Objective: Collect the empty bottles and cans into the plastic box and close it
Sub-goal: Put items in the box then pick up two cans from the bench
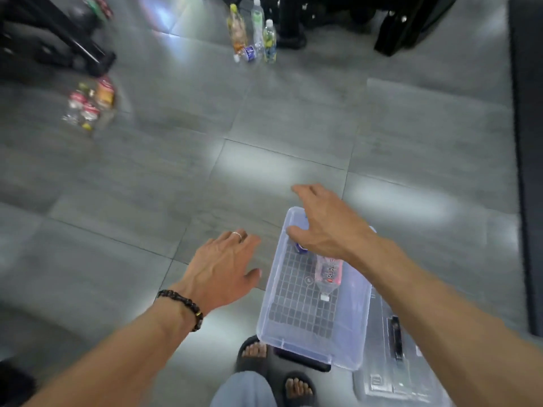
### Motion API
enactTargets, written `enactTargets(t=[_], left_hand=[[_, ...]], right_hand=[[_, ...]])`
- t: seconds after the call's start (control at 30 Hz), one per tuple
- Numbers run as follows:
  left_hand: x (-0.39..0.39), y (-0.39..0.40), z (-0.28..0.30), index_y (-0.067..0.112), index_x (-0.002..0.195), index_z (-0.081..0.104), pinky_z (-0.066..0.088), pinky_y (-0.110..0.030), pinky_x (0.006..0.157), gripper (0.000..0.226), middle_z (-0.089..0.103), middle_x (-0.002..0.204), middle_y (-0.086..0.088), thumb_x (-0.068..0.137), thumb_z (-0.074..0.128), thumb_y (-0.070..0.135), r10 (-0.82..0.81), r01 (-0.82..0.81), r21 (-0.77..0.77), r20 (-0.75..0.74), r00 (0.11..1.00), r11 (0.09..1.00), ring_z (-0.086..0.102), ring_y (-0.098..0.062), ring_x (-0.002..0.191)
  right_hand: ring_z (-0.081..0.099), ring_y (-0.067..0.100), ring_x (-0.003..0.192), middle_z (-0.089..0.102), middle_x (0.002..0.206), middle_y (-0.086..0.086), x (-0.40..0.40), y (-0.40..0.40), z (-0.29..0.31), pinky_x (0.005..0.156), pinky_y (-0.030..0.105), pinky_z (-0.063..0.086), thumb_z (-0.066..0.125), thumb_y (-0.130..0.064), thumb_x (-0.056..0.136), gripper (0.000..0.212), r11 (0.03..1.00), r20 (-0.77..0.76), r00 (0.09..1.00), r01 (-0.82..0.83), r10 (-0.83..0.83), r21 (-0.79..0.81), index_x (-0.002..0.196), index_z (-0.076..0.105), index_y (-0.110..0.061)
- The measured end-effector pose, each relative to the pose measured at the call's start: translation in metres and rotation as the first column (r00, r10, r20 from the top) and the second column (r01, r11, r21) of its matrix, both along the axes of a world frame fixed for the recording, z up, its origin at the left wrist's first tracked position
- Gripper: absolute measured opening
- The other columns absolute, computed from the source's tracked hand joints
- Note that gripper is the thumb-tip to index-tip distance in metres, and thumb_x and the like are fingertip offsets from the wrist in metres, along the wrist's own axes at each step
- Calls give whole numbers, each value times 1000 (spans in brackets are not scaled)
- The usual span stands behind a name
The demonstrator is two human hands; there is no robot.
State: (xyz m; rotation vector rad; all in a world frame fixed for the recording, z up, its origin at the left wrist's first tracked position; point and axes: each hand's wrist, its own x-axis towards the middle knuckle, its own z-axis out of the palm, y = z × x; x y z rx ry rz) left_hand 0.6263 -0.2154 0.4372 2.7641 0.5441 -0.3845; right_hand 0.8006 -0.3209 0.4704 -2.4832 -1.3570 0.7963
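A clear plastic box [271, 304] stands open on the grey floor by my feet. Inside it lies a clear bottle with a pink label [328, 273], and a small blue-labelled item [302, 247] shows under my right hand. My right hand [326, 223] hovers open over the box's far end, holding nothing. My left hand [224, 267] is open just left of the box, fingers spread. The box's clear lid [388, 365] lies on the floor at its right. Several upright bottles [255, 33] stand far ahead, with a blurred cluster of bottles and cans [89, 105] at the far left.
Black furniture legs [70, 45] stand at the upper left, with more black bases [293, 33] behind the far bottles. A dark strip [529, 171] runs down the right edge. My sandalled feet [276, 368] are directly below the box.
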Motion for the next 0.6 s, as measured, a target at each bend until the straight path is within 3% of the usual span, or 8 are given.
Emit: enactTargets(t=[0.3, 0.43, 0.6], left_hand=[[-109, 31, 167, 26, 126, 43, 47, -34, 74, 45, 51, 111, 5, 86, 51, 45, 362, -372, 56, 135, 922, 927, 52, -20, 104], [-176, 43, 210, 25, 126, 41, 47, -34, 78, 44, 49, 113, 5, 87, 49, 45, 497, -510, 49, 160, 853, 859, 51, -18, 106], [-263, 71, 241, 28, 134, 37, 44, -32, 85, 50, 48, 122, 5, 87, 50, 43, 629, -644, 25, 184, 755, 765, 49, -16, 114]], right_hand=[[44, 28, 124, 43, 139, 4, -71, 81, 166, 98, 40, 43, 57, -41, 84, 66, 939, 122, 940, -331, 320, 92, 142, 34, -20], [46, 29, 121, 48, 132, 6, -132, 127, 213, 97, 42, 43, 58, -39, 82, 60, 871, 137, 874, -480, 466, 102, 135, 39, -17], [42, 28, 126, 44, 137, 3, -218, 196, 255, 101, 37, 39, 59, -43, 84, 70, 762, 156, 768, -638, 621, 109, 144, 31, -22]])
